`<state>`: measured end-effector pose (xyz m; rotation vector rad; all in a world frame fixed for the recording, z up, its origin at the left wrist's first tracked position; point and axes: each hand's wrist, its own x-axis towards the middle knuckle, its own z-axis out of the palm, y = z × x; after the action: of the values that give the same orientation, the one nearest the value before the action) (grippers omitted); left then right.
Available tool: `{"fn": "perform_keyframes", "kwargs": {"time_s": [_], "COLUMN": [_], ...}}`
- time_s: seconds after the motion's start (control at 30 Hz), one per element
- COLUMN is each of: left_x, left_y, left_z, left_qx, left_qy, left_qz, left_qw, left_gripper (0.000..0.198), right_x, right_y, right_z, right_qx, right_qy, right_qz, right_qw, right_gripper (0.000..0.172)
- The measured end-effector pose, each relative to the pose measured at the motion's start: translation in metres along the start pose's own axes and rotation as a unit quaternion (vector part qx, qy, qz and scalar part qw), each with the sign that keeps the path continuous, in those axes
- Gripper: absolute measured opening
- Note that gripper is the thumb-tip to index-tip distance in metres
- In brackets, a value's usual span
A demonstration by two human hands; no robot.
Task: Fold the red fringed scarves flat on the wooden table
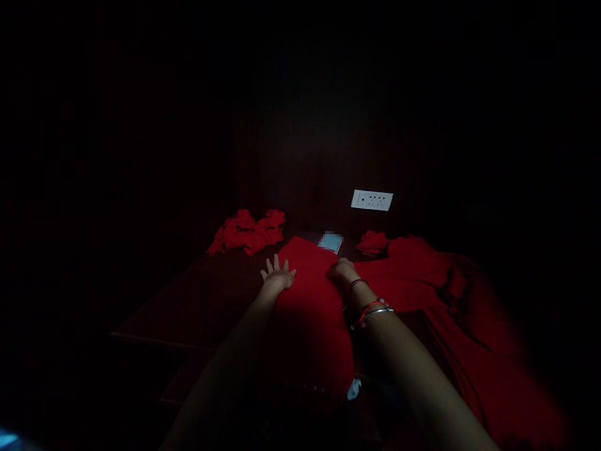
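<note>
A red fringed scarf point(310, 307) lies folded in a long strip, its fringe hanging toward me at the near end. My left hand point(279, 274) rests at the scarf's left edge, fingers spread, holding nothing. On the opposite edge, my right hand point(345, 270), with bangles on the wrist, has its fingers curled onto the cloth; the fingertips are in shadow. More red cloth point(408, 269) spreads in loose folds to the right of that hand and hangs down toward the near right.
Crumpled red fringed cloth point(253, 233) sits at the back left of the dark table point(188, 307). A light blue item point(331, 242), partly blurred, lies beyond the scarf. A white socket plate point(372, 200) is on the back wall. Surroundings are very dark.
</note>
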<state>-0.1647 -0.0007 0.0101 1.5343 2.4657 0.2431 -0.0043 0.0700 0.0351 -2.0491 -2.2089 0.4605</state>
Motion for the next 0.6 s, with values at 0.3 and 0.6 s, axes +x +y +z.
{"fn": "perform_keyframes", "kwargs": {"time_s": [0.3, 0.6], "left_x": [0.007, 0.035], "left_y": [0.000, -0.037], "left_z": [0.001, -0.007], "left_qx": [-0.003, -0.159], "left_qy": [0.029, -0.009], "left_qz": [0.087, 0.287], "left_qw": [0.996, 0.945], "left_gripper": [0.064, 0.071], "right_x": [0.015, 0.020], "right_y": [0.011, 0.045], "right_z": [-0.014, -0.031], "right_qx": [-0.074, -0.153], "right_qy": [0.024, 0.033], "right_qz": [-0.089, -0.214], "right_qw": [0.993, 0.964], "right_gripper": [0.038, 0.022]}}
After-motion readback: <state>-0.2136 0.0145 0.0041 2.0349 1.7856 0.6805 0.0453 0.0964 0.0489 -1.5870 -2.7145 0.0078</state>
